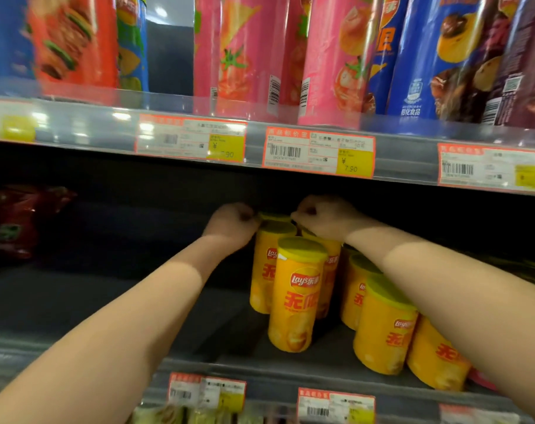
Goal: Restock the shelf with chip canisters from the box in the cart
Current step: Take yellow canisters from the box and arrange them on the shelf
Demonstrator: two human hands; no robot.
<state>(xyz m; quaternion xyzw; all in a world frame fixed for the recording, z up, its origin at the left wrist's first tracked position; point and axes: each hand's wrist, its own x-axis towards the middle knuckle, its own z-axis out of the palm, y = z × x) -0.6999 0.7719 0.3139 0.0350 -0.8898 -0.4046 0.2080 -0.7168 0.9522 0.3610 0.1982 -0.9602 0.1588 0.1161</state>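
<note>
While both arms are stretched into the dim shelf, a front canister is seen upright near the edge. Further yellow canisters are stood just right of it. Directly behind it, the rearmost canister is flanked at lid height: left hand curled against one side, right hand curled at the other. It is seemingly gripped by both; fingertips are lost in shadow. A red bag is noted well to the left.
</note>
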